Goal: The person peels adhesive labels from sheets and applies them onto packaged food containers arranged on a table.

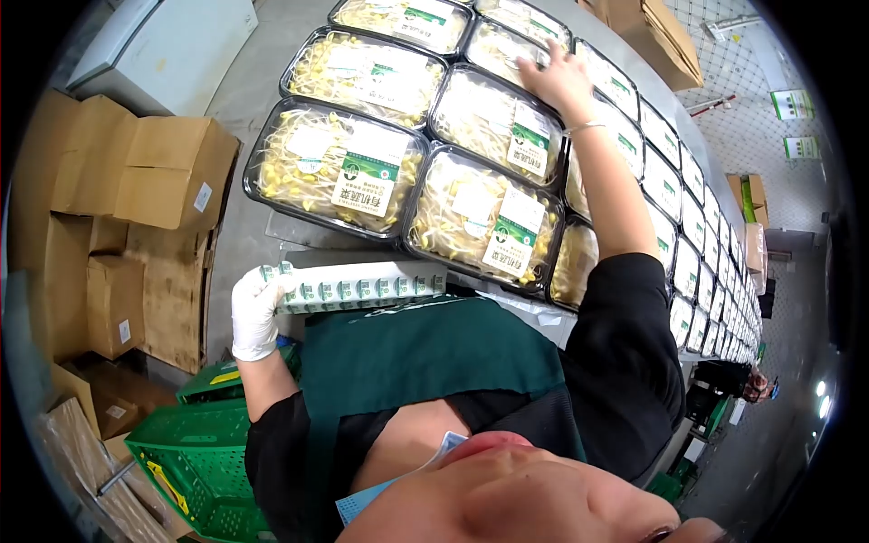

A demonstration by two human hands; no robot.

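Observation:
My left hand [258,312], in a white glove, grips the left end of a long strip of small green-and-white labels [362,285], which stretches rightward in front of the green apron. My right hand [561,83], bare with a bracelet at the wrist, reaches far over the table, fingers spread on or just above a tray at the top. Black trays of bean sprouts with clear covers stand in rows. The nearest ones, such as the left tray [335,167] and the middle tray [484,217], bear green-and-white labels.
Many more trays [692,249] run along the table to the right. Cardboard boxes [163,172] are stacked at left, below a white container [167,54]. Green crates [204,462] stand at lower left. Another person [759,387] is far off at right.

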